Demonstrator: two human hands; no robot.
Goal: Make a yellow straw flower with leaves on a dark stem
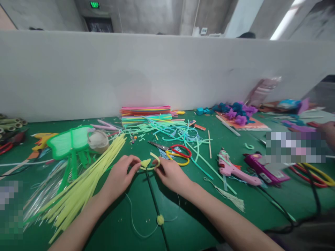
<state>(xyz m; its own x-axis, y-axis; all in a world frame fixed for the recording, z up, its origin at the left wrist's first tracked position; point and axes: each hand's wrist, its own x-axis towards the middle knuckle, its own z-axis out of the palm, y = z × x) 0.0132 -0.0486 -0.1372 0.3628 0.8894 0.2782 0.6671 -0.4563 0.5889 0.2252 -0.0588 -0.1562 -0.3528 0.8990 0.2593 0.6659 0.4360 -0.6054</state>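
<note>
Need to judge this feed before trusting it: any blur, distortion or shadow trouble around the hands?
Head view: wide-angle bends the wall top and table edges; soft shadows under the left hand and right hand; yellow pipe-cleaner piece reasonably sharp; pixelated patches at right and lower left.

Open green surface point(110, 223) near the front edge, crossed only by a dark stem point(154, 198) and thin thread point(136, 226). Blocked left by yellow sticks point(86, 181). Hemmed in ahead by scissors point(172, 150) and loose strips point(183, 134). Crowded right: pink glue gun point(232, 169), purple gun point(264, 170), trailing cable point(282, 212).
</note>
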